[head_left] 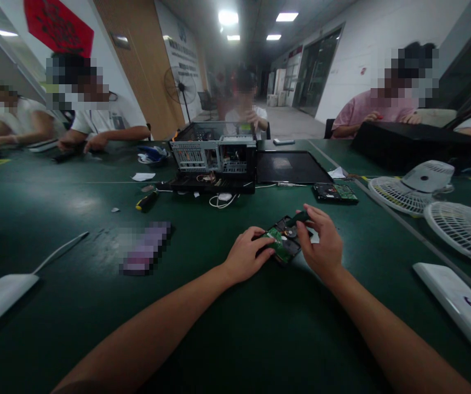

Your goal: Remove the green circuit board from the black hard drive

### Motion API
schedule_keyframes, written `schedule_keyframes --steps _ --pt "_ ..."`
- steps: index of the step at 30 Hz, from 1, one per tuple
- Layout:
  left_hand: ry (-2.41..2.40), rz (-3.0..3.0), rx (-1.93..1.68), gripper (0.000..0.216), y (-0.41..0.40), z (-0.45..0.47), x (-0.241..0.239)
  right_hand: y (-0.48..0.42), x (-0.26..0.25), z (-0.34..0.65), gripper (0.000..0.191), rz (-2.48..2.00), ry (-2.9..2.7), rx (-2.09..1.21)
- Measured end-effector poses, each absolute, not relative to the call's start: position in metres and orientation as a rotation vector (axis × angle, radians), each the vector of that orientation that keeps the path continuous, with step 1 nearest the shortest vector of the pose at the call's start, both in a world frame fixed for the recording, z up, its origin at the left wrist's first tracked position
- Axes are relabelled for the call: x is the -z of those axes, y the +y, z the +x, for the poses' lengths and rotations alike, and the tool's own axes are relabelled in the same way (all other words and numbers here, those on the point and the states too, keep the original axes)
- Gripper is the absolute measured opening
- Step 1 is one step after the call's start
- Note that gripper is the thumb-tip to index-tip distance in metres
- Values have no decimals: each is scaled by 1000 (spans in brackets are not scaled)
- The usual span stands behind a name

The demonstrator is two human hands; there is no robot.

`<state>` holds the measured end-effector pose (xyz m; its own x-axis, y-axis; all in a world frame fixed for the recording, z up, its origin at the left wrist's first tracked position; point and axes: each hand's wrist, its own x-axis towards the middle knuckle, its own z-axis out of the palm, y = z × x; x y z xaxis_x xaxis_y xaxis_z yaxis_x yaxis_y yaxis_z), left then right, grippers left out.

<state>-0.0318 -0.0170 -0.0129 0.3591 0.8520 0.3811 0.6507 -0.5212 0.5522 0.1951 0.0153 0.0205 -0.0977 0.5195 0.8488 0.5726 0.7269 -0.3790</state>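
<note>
A hard drive (285,241) with a green circuit board facing up lies on the green table (202,328) in front of me. My left hand (247,256) grips its left edge, fingers curled around it. My right hand (320,241) is closed around a dark screwdriver handle (299,218) whose tip rests on the drive.
An opened computer case (214,156) and its black side panel (291,167) stand further back. A second hard drive (334,192), a yellow-black screwdriver (147,201) and white fan grilles (420,189) lie around. Several people sit at the table's far sides.
</note>
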Motion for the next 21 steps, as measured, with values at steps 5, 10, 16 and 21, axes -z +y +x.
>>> schedule_keyframes --steps 5,10,16,21 --pt "1327 2323 -923 34 -18 -32 11 21 -14 197 44 -861 -1721 -7" --pt "1312 2319 -921 35 -18 -33 9 20 -16 200 38 -892 -1727 53" --pt "1320 2315 -911 36 -19 -33 9 13 -23 196 37 -885 -1728 31" --pt "1328 2305 -896 36 -19 -33 9 11 -27 195 35 -979 -1668 -112"
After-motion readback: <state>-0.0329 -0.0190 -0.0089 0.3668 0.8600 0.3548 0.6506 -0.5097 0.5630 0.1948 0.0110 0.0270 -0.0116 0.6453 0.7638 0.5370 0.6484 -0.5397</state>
